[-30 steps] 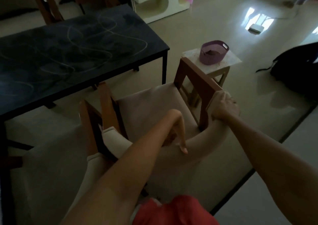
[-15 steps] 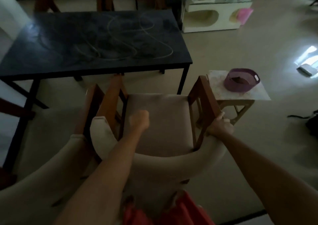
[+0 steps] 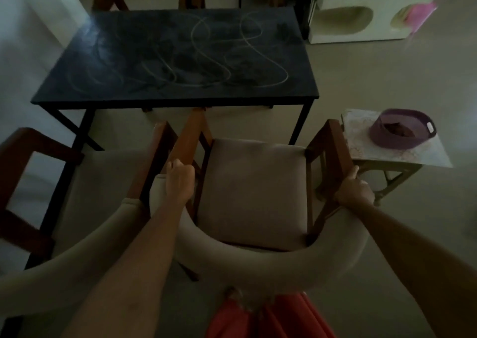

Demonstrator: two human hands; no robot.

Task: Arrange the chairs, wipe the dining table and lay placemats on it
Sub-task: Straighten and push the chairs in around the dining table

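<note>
Chair (image 3: 254, 190) stands before the dark desk (image 3: 178, 56); your left hand (image 3: 179, 180) and right hand (image 3: 353, 189) have fingers curled round its armrests. Chair-arranging step: next, push it squarely under.

Dim room, beige floor (image 3: 374, 74); white cabinet (image 3: 371, 20) beyond, small side table (image 3: 402, 157) right

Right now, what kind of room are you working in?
Probably a home dining area: a dark dining table with cushioned wooden chairs round it, and a side table holding a purple basket.
</note>
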